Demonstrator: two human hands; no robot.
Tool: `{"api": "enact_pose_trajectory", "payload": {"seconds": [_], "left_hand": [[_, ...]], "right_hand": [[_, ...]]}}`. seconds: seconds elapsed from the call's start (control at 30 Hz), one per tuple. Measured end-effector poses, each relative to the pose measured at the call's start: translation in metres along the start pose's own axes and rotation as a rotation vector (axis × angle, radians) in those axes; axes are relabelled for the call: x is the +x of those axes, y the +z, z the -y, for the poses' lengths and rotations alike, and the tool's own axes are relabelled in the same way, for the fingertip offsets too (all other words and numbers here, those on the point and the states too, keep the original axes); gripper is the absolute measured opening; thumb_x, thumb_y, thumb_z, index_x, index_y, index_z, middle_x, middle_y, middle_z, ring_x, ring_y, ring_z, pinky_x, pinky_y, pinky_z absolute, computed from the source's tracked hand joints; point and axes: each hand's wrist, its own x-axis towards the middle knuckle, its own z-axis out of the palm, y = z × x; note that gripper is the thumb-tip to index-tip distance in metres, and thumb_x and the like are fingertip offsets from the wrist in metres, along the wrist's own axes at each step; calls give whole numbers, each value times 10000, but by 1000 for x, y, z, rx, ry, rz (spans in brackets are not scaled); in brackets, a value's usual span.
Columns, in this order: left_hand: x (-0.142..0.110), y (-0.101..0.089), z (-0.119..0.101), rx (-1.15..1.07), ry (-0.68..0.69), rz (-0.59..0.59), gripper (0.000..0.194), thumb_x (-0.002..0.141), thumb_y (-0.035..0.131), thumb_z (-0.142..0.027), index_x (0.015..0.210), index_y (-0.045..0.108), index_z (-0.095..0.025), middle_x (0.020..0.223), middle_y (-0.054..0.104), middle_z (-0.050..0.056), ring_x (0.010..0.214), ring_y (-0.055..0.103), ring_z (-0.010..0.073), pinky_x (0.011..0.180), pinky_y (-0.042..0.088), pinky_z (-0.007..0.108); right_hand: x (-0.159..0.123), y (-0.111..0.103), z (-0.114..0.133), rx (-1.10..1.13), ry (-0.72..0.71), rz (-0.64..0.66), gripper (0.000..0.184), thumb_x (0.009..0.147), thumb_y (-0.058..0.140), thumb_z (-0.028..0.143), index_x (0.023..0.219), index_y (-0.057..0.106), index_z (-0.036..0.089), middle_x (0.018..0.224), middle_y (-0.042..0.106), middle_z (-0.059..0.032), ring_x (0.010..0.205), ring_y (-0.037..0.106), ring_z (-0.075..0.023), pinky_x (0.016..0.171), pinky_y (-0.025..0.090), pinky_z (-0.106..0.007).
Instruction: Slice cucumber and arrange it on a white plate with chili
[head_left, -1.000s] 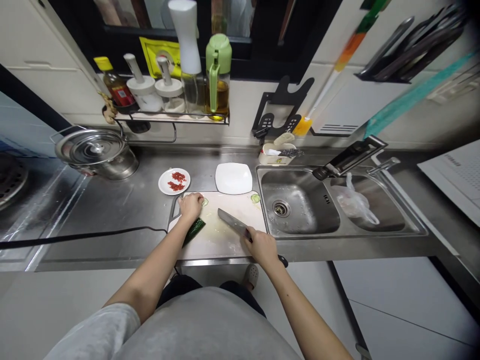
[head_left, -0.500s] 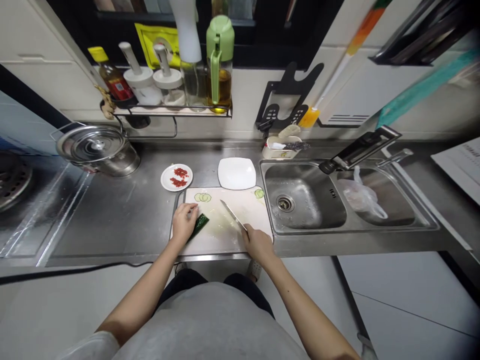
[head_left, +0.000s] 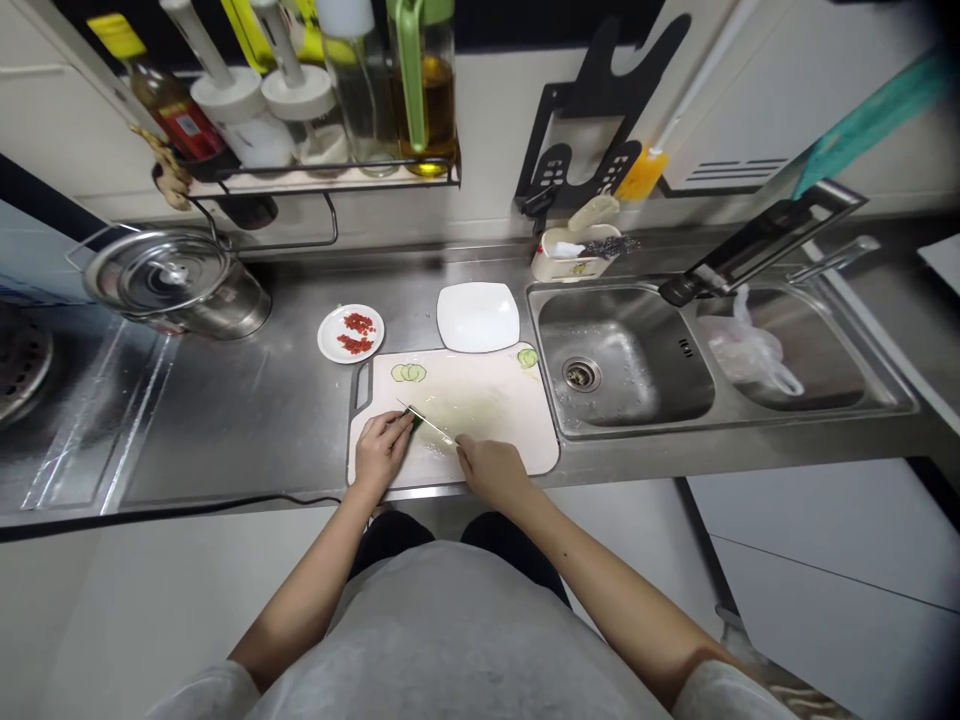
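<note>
On the white cutting board [head_left: 487, 385], my left hand [head_left: 380, 448] is closed over a dark green piece of cucumber [head_left: 415, 424], most of it hidden under the palm and fingers. My right hand [head_left: 491, 466] grips a knife [head_left: 429, 423] by its handle. The blade reaches left and lies right at the cucumber's exposed end, close to my left fingertips. A few pale cucumber slices [head_left: 409, 373] overlap near the board's upper left. More slices [head_left: 527, 357] rest at its upper right corner.
Behind the board are a small plate [head_left: 327, 338] with chopped red pieces and a white square dish [head_left: 478, 316]. To the right lies a double sink [head_left: 626, 415] with a plastic bag [head_left: 750, 350]. A lidded steel pot [head_left: 244, 300] stands left, below a seasoning rack [head_left: 300, 183].
My right hand has brought the knife left to the cucumber. My left fingers have moved over the cucumber and now cover most of it. The view has tilted down and closer.
</note>
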Motion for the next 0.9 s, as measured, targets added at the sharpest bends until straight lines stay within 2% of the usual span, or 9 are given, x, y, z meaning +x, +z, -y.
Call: {"api": "enact_pose_trajectory", "payload": {"seconds": [0.73, 0.9], "left_hand": [[1, 2, 2, 40, 21, 26, 228, 895, 531, -258, 1027, 715, -229, 1040, 670, 75, 946, 597, 183, 853, 485, 336], [1, 1, 2, 34, 2, 49, 236, 898, 523, -274, 1033, 713, -240, 1039, 668, 77, 950, 597, 190, 853, 484, 349]], "right_hand": [[1, -2, 6, -1, 11, 50, 278, 970, 288, 235, 1131, 506, 176, 877, 696, -117, 829, 670, -227, 684, 418, -287], [0, -10, 8, -4, 28, 115, 298, 967, 276, 220, 1143, 512, 170, 921, 694, -139, 881, 668, -226, 717, 433, -295]]}}
